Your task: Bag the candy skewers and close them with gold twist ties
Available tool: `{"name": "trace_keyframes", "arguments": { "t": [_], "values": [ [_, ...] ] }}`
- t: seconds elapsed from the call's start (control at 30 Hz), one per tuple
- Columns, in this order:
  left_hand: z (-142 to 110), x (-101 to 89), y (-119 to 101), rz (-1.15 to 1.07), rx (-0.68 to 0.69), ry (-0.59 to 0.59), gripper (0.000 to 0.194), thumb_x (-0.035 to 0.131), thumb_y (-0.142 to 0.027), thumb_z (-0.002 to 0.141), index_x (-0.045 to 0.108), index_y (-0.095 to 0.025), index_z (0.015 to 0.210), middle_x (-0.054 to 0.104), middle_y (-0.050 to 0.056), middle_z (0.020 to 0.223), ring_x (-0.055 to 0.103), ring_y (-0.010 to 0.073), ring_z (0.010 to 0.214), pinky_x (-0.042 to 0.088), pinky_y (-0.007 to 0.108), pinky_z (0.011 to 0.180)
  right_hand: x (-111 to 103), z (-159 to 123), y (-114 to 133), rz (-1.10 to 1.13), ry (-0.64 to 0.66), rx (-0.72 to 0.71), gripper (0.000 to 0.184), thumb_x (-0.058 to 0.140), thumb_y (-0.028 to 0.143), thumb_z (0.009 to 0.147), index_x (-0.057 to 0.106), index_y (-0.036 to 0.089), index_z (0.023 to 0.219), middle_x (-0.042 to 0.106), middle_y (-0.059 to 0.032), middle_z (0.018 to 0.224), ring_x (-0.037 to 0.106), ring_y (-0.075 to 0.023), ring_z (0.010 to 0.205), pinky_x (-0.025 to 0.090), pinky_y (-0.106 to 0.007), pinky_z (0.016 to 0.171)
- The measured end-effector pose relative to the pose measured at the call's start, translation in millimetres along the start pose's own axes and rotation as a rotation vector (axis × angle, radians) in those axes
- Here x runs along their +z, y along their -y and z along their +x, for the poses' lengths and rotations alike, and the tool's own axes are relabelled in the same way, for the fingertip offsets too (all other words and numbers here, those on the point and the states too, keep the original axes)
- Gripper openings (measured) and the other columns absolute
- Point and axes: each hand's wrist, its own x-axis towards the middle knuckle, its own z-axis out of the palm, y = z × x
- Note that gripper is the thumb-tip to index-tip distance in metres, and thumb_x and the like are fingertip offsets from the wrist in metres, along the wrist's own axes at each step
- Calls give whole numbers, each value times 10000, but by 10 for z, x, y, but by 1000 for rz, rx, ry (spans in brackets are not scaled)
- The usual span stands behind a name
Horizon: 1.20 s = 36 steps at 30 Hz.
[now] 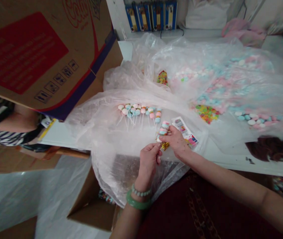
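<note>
Table [233, 162], white and long, crosses the view beneath rumpled clear plastic sheeting [100, 132]. At the left rises a printed cardboard box [80, 43], partly hiding another person's striped sleeve [7, 136]. Toward the right, seen largely through the plastic, spreads a mound of pink, blue and white marshmallows [221, 84]. Below the table edge sits an open carton [89, 200]; at the far right a dark brown bundle [276, 149] lies on the tabletop. At the back, 4 blue packages [144, 16] stand in a row.

Near the middle, 2 hands meet. The right hand [175, 137] holds a wrapped marshmallow pack [164, 127] between thumb and fingers; the left hand [151, 154], thumb and forefinger pinched together, grips its lower end. Beyond them lies a cluster of marshmallow sticks [136, 110]. Bright gummy candies [207, 114] sit farther right, and a printed packet [181, 127] lies just beside the right hand. Smallest is a gold tie [165, 146], at the pack's lower end.
</note>
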Motion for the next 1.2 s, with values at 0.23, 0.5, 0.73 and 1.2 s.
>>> {"name": "trace_keyframes", "arguments": {
  "t": [0.23,0.5,0.73,1.2],
  "values": [
    [93,-216,-26,-96,-19,-166,203,641,-345,664,575,-154,646,427,-80,415,267,34,312,151,190,334,-196,416,10,-1193,95,-400,191,482,191,851,659,164,781,647,-94,888,542,-221,908,386,-350,819],
    [194,-274,-78,-275,-134,-118,154,598,-306,631,554,-159,630,379,-87,375,248,36,299,147,198,344,-365,559,-74,-1428,158,-620,201,483,153,874,672,161,803,656,-98,883,529,-221,889,372,-337,796],
    [229,-85,-65,-253,-126,-17,175,630,-306,655,545,-153,658,411,-79,426,246,27,323,122,204,357,-353,233,33,-834,96,-758,164,512,205,880,675,198,865,680,-36,839,598,-171,820,441,-277,763],
    [152,173,38,-130,-32,43,360,642,-465,727,474,-165,618,413,-72,472,262,30,358,154,197,368,-259,-9,81,-989,296,-297,303,471,178,846,686,275,1036,714,14,999,627,-169,915,436,-259,801]
  ]
}}
